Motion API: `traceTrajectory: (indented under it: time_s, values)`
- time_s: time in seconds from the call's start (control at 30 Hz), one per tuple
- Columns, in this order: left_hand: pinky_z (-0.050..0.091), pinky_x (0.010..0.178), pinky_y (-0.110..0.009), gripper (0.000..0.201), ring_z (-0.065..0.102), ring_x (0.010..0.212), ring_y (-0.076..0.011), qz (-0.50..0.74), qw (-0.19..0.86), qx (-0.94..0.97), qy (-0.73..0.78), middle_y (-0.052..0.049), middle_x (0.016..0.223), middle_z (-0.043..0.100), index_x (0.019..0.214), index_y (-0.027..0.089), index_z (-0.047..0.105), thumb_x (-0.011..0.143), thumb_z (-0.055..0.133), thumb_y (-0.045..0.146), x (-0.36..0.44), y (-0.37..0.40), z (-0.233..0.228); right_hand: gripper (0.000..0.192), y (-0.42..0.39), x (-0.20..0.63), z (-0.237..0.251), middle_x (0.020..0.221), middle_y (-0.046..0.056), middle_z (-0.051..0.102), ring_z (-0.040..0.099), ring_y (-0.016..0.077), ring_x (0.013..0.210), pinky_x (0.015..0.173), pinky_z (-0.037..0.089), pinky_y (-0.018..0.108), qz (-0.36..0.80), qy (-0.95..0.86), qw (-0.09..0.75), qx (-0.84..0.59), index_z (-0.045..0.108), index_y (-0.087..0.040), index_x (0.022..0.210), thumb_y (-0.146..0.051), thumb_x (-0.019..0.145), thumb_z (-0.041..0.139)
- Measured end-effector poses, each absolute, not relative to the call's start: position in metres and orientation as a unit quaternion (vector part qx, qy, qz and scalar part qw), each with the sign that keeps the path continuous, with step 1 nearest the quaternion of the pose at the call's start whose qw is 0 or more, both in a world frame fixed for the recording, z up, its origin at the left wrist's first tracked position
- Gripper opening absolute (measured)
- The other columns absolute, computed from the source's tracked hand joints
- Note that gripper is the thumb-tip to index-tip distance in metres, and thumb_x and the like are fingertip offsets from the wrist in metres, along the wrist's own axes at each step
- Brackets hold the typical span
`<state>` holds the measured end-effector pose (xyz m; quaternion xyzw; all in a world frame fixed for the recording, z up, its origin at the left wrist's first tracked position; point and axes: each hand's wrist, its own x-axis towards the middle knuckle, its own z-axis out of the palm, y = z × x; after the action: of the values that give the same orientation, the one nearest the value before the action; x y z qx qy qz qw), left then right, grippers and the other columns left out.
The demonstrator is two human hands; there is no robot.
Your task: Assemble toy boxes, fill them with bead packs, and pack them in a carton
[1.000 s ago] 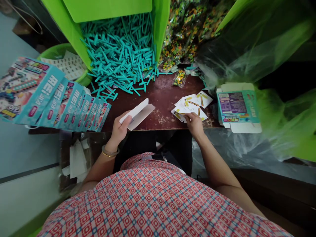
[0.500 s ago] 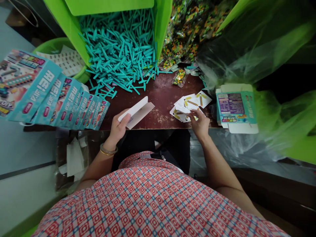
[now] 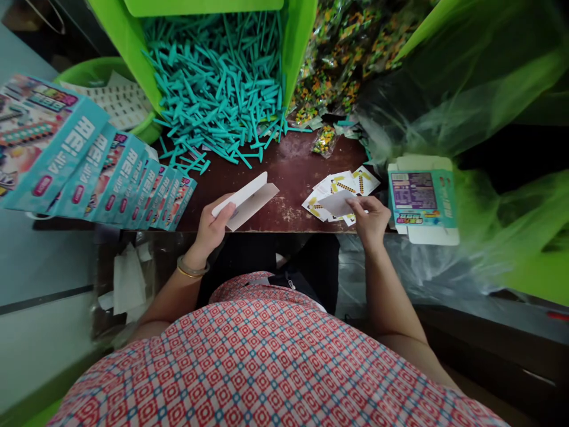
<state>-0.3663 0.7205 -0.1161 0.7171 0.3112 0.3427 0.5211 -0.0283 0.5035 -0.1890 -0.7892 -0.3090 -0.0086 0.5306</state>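
My left hand (image 3: pixel 213 224) grips a small carton (image 3: pixel 255 206) by its near end, thumb on top; its flap stands raised and its pale inside shows. My right hand (image 3: pixel 370 218) pinches one printed card (image 3: pixel 338 203) by its right edge, the plain pale side showing. That card is tilted over a loose pile of white cards (image 3: pixel 317 209) with yellow and black pickaxe-like pictures. To the right of this hand, a flattened teal and purple carton (image 3: pixel 418 198) lies at the table edge.
Turquoise hammer-shaped sticks (image 3: pixel 222 89) spill from a green bin (image 3: pixel 299 53). Bags of orange, green and yellow beads (image 3: pixel 342 77) lie behind, with one small bag (image 3: pixel 324 140) nearer. Teal boxes (image 3: pixel 109 178) stand in a row at left by a green basket (image 3: pixel 151 127). Clear plastic (image 3: pixel 400 95) drapes at right.
My right hand has moved slightly right and lifted a card off the pile, turning its plain side into view. My left hand still holds the carton in nearly the same place.
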Motion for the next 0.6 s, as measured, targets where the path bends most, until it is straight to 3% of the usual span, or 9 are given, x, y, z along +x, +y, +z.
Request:
traceTrajectory:
  time_s: [0.07,0.17,0.3,0.43,0.5,0.6]
  values:
    - [0.059,0.074,-0.034,0.056,0.068,0.08,-0.0232,0.341,0.525,0.714,0.314,-0.009,0.093,0.077,0.109,0.016,0.079,0.093,0.063,0.067,-0.365,0.72,-0.115,0.04,0.511,-0.037,-0.161,0.076,0.001,0.071,0.068,0.0187,0.075,0.077,0.057,0.035,0.01,-0.344,0.569,-0.747,0.073,-0.021,0.076,-0.06,0.084,0.077]
    - [0.059,0.076,-0.035,0.059,0.069,0.081,-0.0241,0.339,0.529,0.709,0.319,-0.008,0.09,0.077,0.108,0.015,0.079,0.091,0.063,0.07,-0.362,0.718,-0.113,0.023,0.534,-0.064,-0.107,0.089,0.0,0.074,0.071,0.0202,0.094,0.095,0.056,0.041,0.008,-0.505,0.602,-0.619,0.077,-0.027,0.087,-0.048,0.095,0.072]
    - [0.06,0.085,-0.036,0.062,0.073,0.094,-0.0267,0.345,0.536,0.705,0.311,-0.01,0.099,0.079,0.112,0.016,0.079,0.09,0.064,0.072,-0.36,0.717,-0.111,0.019,0.585,-0.119,-0.07,0.114,-0.003,0.074,0.064,0.0215,0.123,0.118,0.041,0.052,-0.011,-0.716,0.506,-0.481,0.078,-0.037,0.105,-0.044,0.105,0.06]
    - [0.06,0.079,-0.035,0.062,0.073,0.084,-0.0259,0.372,0.498,0.691,0.368,-0.01,0.086,0.078,0.099,0.013,0.079,0.093,0.059,0.072,-0.371,0.723,-0.111,0.029,0.637,-0.144,-0.099,0.148,-0.003,0.059,0.04,0.0302,0.15,0.129,0.018,0.062,0.014,-0.779,0.357,-0.515,0.073,-0.043,0.123,-0.056,0.097,0.067]
    - [0.06,0.076,-0.035,0.058,0.073,0.081,-0.0253,0.393,0.459,0.691,0.398,-0.01,0.084,0.078,0.098,0.013,0.079,0.097,0.057,0.067,-0.378,0.726,-0.109,0.04,0.661,-0.123,-0.122,0.156,-0.001,0.051,0.033,0.032,0.155,0.129,0.02,0.062,0.025,-0.736,0.344,-0.583,0.068,-0.042,0.134,-0.059,0.099,0.062]
    - [0.058,0.098,-0.041,0.043,0.074,0.106,-0.0284,0.397,0.425,0.74,0.337,-0.012,0.112,0.08,0.119,0.018,0.079,0.101,0.058,0.051,-0.38,0.719,-0.107,0.044,0.693,-0.057,-0.155,0.156,0.01,0.05,0.04,0.0333,0.149,0.124,0.032,0.059,0.018,-0.575,0.356,-0.737,0.063,-0.031,0.143,-0.049,0.105,0.049]
